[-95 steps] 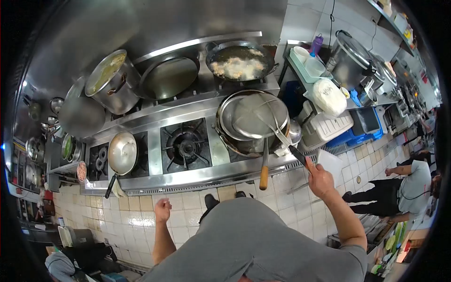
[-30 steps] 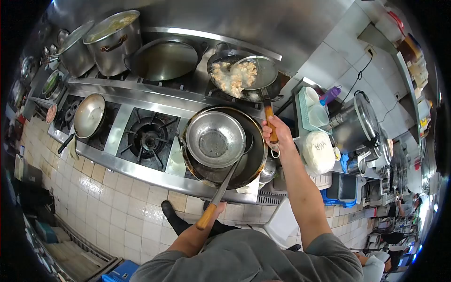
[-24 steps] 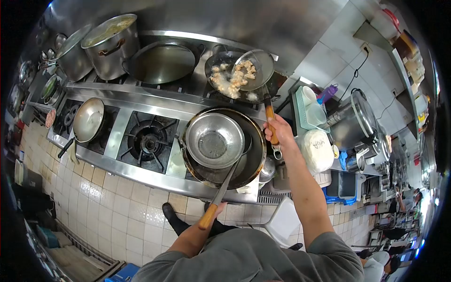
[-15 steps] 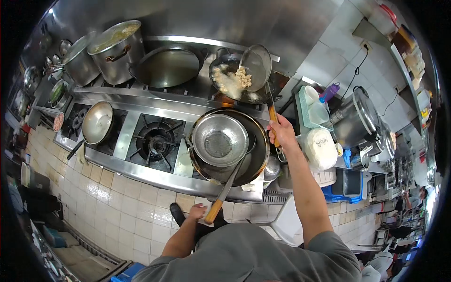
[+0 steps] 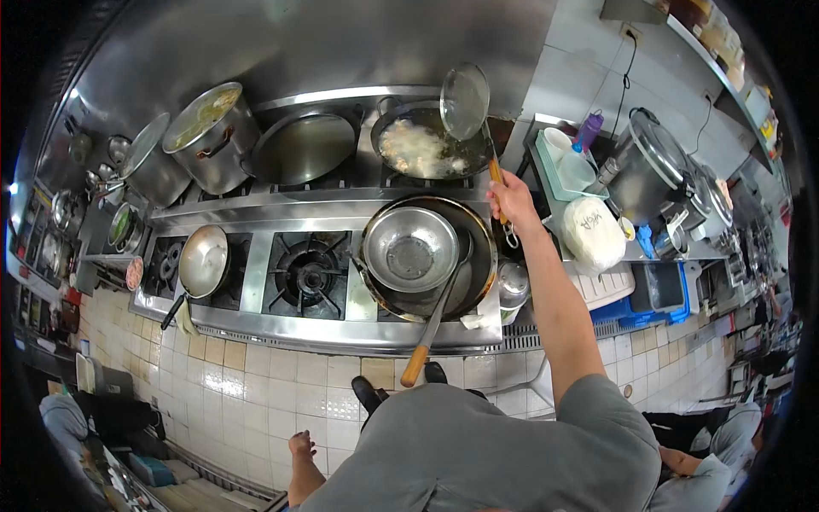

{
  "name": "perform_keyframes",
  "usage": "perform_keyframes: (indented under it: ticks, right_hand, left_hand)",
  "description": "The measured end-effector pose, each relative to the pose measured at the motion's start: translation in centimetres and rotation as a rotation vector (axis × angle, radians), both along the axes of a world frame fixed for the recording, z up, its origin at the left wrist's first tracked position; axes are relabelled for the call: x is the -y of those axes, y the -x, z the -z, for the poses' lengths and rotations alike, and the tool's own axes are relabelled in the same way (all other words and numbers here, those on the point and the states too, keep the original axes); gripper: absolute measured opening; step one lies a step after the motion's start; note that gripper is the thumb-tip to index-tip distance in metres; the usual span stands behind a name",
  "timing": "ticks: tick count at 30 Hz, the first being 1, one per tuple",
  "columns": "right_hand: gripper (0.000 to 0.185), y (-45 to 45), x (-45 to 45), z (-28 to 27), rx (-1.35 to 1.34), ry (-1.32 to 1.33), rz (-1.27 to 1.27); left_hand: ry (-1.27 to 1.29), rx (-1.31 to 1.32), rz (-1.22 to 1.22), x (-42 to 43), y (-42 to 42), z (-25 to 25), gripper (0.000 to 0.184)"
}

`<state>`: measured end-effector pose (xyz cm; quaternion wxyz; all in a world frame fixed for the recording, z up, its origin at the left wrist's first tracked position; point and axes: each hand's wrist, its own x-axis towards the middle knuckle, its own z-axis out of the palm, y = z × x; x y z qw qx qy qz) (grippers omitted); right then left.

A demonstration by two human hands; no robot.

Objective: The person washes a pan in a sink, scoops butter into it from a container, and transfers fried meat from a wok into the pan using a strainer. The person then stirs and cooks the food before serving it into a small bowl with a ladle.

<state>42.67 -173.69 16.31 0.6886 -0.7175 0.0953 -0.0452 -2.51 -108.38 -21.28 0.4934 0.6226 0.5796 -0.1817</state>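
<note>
My right hand (image 5: 513, 200) grips the wooden handle of a wire-mesh skimmer (image 5: 465, 101). The skimmer's round head is tipped up over the far right edge of a wok (image 5: 383, 159). Pale, foaming food pieces (image 5: 416, 149) bubble in the wok's oil; their kind I cannot make out. Low on the left, over the tiled floor, my left hand (image 5: 302, 443) hangs with loosely bent fingers and holds nothing. A long ladle (image 5: 437, 320) with a wooden handle leans across a wide, dark-rimmed pan (image 5: 488, 282), beside a metal strainer bowl (image 5: 409, 247) resting in it.
A large wok of liquid (image 5: 305, 149) and tall stockpots (image 5: 212, 141) line the back left. An unlit burner (image 5: 309, 273) and a small frying pan (image 5: 205, 260) are nearer. At right stand a white bag (image 5: 593, 235), a green basket (image 5: 559, 175) and a big lidded pot (image 5: 653, 166).
Food pieces at the skimmer's edge are now in the oil, and its head has tipped more upright. My left hand has moved down and left, away from the ladle handle. The view has shifted.
</note>
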Motion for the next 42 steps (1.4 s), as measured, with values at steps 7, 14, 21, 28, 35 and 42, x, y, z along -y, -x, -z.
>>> perform_keyframes:
  ticks: [7, 14, 21, 28, 35, 42]
  right_hand:
    - [0.039, 1.1, 1.7, -0.8, -0.036, 0.461, 0.114]
    - [0.009, 1.0, 0.2, 3.9, -0.109, -0.138, 0.113]
    - [0.007, 1.1, -2.1, 4.8, -0.110, -0.578, 0.099]
    - [0.008, 1.6, -3.3, 4.7, -0.040, -0.507, 0.098]
    - [0.006, 2.4, -4.0, 3.6, 0.027, -0.356, 0.123]
    - [0.013, 3.1, -6.2, 3.4, 0.049, -0.399, 0.043]
  left_hand:
    - [0.242, 0.154, -0.090, -0.6, 0.9, -2.0, 0.056]
    - [0.179, 0.089, -0.070, -2.9, 0.5, -3.2, 0.055]
    - [0.194, 0.211, -0.100, -2.8, -0.9, -3.3, 0.054]
    - [0.168, 0.185, -0.109, -1.1, 0.6, -3.6, 0.050]
    - [0.208, 0.145, -0.161, -1.1, 4.9, -1.7, 0.055]
    - [0.089, 0.060, 0.060, 1.9, 4.5, -6.0, 0.049]
